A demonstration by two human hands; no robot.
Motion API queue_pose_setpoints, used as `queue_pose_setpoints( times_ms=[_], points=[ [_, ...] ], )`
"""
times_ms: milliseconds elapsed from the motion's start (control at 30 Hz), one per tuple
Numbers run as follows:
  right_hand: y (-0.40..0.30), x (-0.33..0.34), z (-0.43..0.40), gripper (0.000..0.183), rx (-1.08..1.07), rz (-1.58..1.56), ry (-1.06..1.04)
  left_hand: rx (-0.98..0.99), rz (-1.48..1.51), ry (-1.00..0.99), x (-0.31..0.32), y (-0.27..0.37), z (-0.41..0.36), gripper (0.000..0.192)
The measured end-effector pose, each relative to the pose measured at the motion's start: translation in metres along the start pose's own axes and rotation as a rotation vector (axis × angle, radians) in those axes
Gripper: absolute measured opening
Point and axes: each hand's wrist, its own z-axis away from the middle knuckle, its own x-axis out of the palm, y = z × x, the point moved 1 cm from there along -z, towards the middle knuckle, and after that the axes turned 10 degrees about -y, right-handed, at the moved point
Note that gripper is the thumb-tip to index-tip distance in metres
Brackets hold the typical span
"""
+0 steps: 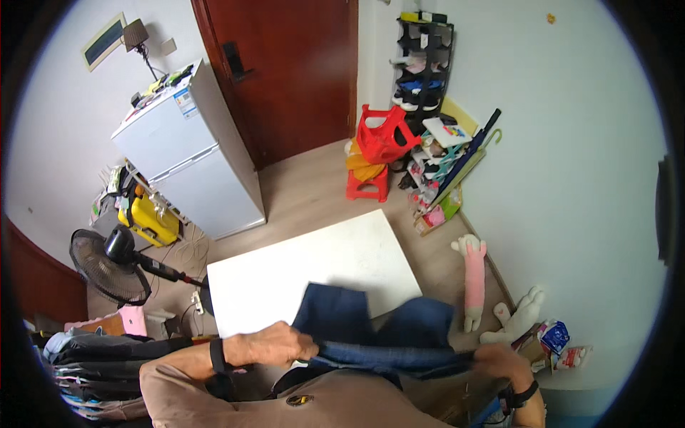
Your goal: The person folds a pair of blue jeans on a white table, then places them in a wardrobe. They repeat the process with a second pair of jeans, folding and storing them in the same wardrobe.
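A pair of dark blue denim shorts [342, 315] is stretched out between my two hands, close to my body. My left hand [283, 343] grips one end of the waistband. At the waistband's other end my right hand [495, 361], somewhat blurred, is closed on the cloth. The two legs hang away from me, one over the near part of a white table [316, 257], the other at its right corner.
A black fan [115, 262] and hanging clothes [107, 369] stand at the left. Beyond the table are a white fridge [187, 160] and red plastic stools [382, 139]. Plush toys [474, 283] and umbrellas [471, 155] are along the right wall.
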Motion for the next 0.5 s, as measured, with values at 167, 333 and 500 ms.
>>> queue_pose_setpoints(
  times_ms=[167,333,500],
  points=[
    [0.026,-0.016,-0.001,0.015,-0.011,-0.160,0.265,0.012,0.079,0.149,-0.015,0.003,-0.015,0.016],
    [0.017,-0.013,0.000,0.019,0.181,-0.225,0.406,0.046,0.197,0.200,0.013,-0.001,-0.035,0.012],
    [0.024,-0.016,0.007,0.035,0.264,-0.339,0.549,0.123,0.248,0.312,0.022,0.003,-0.070,0.013]
  ],
)
